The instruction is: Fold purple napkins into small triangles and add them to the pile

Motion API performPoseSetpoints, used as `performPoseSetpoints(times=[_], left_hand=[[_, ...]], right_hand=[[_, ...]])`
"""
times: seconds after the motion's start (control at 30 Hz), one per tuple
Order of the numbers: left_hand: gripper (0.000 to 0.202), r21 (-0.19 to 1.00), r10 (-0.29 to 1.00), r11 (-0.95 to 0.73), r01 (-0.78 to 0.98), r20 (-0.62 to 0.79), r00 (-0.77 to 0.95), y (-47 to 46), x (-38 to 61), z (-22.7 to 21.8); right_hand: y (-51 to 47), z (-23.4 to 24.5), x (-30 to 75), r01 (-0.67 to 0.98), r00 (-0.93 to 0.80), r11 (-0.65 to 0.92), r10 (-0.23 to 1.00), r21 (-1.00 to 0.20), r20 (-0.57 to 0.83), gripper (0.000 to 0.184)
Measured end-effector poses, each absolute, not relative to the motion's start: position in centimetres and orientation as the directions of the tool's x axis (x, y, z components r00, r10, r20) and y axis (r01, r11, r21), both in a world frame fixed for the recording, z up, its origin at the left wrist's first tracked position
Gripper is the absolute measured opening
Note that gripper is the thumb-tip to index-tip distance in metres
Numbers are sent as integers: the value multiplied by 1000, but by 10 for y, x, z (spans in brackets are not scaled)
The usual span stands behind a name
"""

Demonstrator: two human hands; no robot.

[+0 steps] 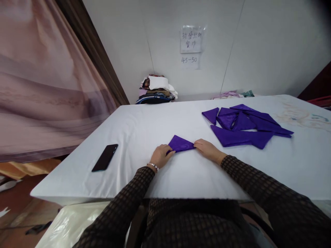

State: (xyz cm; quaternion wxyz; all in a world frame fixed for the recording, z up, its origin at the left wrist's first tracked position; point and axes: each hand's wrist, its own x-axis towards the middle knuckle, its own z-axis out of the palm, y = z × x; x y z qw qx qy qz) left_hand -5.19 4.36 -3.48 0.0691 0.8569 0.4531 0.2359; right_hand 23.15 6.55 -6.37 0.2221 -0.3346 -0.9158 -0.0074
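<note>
A purple cloth napkin [181, 143], folded into a triangle, lies on the white-covered table [165, 120] in front of me. My left hand [161, 155], with a bracelet at the wrist, pinches its left corner between thumb and fingers. At the opposite corner, my right hand [207, 149] has its fingers closed on the cloth. The triangle's peak points away from me, and its long edge runs between both hands. Farther right lie several more folded purple napkins [243, 136], some overlapping.
A dark phone [105, 157] rests on the table's left part. Behind the far edge stands a stack of folded clothes [156, 90] against the wall. Handwritten paper signs [190, 46] hang above. A pink curtain [51, 75] drapes at the left.
</note>
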Motion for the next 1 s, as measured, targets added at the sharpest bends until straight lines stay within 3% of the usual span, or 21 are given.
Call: performPoseSetpoints(times=[0.13,0.3,0.4,0.5,0.67,1.0], left_hand=[[32,351,803,-589,728,359,476,53,-25,-29],[58,207,805,-592,779,110,583,62,0,-50],[64,160,806,-590,792,57,589,63,0,-59],[62,109,788,-615,781,55,613,64,-4,-61],[60,8,738,-674,738,6,674,67,-7,-63],[66,142,805,-589,795,12,594,63,0,-53]], right_hand=[[64,-63,233,626,-670,763,632,-161,389,29],[60,-61,238,633,-652,742,664,-220,365,31],[54,-50,224,646,-607,714,695,-270,385,32],[50,-37,191,611,-610,717,697,-336,378,48],[53,-41,151,609,-681,657,720,-444,130,78],[41,-64,199,777,-560,559,824,-288,89,71]])
